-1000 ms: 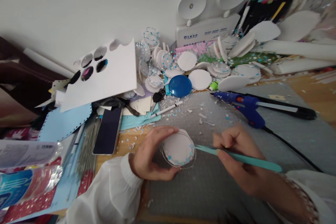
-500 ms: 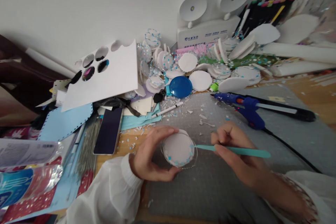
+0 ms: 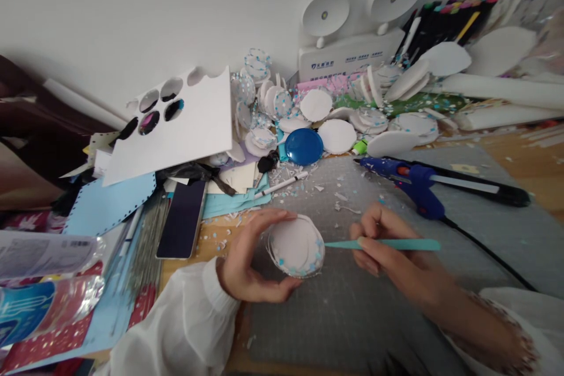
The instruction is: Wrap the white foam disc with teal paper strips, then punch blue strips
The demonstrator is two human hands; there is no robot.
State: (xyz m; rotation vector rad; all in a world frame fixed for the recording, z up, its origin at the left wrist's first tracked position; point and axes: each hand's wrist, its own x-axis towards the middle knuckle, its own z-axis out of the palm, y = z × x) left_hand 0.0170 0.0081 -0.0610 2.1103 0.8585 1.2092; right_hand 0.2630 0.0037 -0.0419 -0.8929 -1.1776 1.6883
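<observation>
A: Since the earliest frame, the slender, pointed teal tweezers (image 3: 416,244) have swung from a downward slant to nearly level — their rear end now sits higher — and the round white disc (image 3: 293,241) has shifted slightly leftward. Which hand holds which?

B: The right hand (image 3: 394,258) grips the tweezers, thumb and fingers pressed about the shaft. The left hand (image 3: 247,267) clasps the disc from its left side, fingers along the upper edge and thumb at the lower edge.

A: And the tweezer tips?

B: They lie at the disc's right edge; whether they pinch anything cannot be told.

A: What borders the disc?

B: Thin wire loops (image 3: 304,275) run around its rim, with small light-blue pieces (image 3: 318,255) mainly along the lower and right parts.

A: Where is the disc placed?

B: Over the grey gridded cutting mat (image 3: 335,317), left of the tweezers — its broad face toward the head camera. Farther right on the mat lies a blue glue gun (image 3: 418,185); beyond the disc, a glossy round dark-blue object (image 3: 304,147); to the left, a dark-screened smartphone (image 3: 182,220).
</observation>
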